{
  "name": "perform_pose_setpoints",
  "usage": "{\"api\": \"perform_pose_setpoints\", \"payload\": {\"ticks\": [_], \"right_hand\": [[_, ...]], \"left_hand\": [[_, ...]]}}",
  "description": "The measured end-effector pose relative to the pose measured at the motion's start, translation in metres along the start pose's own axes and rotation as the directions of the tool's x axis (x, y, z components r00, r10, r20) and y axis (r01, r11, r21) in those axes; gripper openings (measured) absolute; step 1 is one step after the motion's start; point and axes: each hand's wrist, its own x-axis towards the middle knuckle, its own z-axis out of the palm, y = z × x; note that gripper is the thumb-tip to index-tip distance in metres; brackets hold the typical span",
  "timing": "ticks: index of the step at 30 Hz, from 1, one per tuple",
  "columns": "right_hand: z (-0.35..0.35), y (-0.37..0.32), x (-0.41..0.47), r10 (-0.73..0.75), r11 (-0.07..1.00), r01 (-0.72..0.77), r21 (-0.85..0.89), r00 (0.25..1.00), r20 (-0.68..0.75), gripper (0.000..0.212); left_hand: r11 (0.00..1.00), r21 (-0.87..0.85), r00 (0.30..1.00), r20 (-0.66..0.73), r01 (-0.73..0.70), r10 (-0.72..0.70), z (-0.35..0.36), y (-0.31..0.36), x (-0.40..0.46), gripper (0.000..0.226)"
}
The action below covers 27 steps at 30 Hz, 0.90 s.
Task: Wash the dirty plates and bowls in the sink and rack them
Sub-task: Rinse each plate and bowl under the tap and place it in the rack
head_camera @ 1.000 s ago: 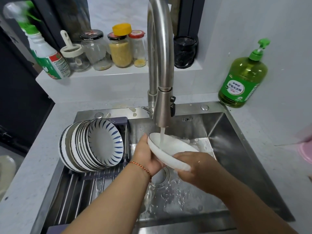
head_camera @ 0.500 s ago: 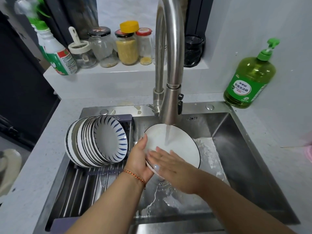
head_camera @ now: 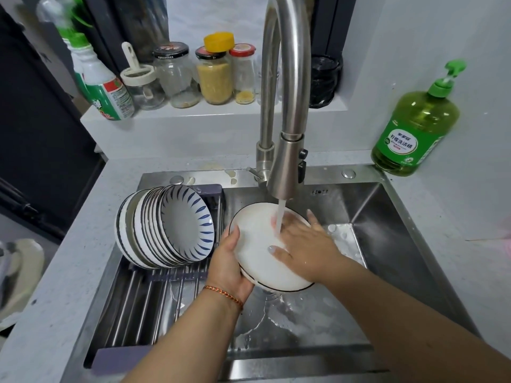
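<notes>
under the running faucet (head_camera: 287,111), over the middle of the sink (head_camera: 392,244), a white plate (head_camera: 257,244) with a thin dark rim is held tilted, its face turned up toward the camera. the left hand (head_camera: 229,266) holds the plate by its left edge, thumb over the rim on the face and fingers curled behind it, so this grip is clamped on the plate. the right hand (head_camera: 301,241) lies flat on the plate's face with its fingers spread and straight, this grip apart, and the stream of water (head_camera: 279,219) falls on its fingers and the upper part of the plate. water runs off the plate's lower edge into the wet sink basin below. at the left end of the sink, a drying rack (head_camera: 143,302) of metal bars spans the basin, and a row of bowls (head_camera: 166,228) with blue leaf-like strokes stands on edge at its far end, just beside the plate and apart from it. on the counter (head_camera: 69,258) at the sink's far right corner stands a green dish soap bottle (head_camera: 414,120) with a pump. on the ledge behind the faucet sit several jars (head_camera: 213,73) and a spray bottle (head_camera: 102,87).
</notes>
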Motion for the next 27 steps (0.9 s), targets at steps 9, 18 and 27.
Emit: {"api": "perform_pose_setpoints", "payload": {"ticks": [9, 18, 27], "right_hand": [[0.008, -0.009, -0.067, -0.007, 0.990, -0.001, 0.139, 0.998, 0.059, 0.107], [0.038, 0.005, -0.078, -0.038, 0.937, 0.164, 0.309, 0.925, -0.377, 0.037], [0.002, -0.015, -0.064, 0.261, 0.653, -0.031, 0.757, 0.947, -0.187, 0.032]], "left_hand": [[0.996, 0.049, 0.996, -0.042, -0.076, 0.078, 0.001, 0.001, 0.009, 0.037], [0.987, 0.149, 0.999, -0.008, 0.053, -0.052, 0.024, -0.002, 0.029, 0.053], [0.977, 0.200, 0.991, -0.123, 0.080, -0.056, 0.041, -0.049, 0.029, 0.051]]}}
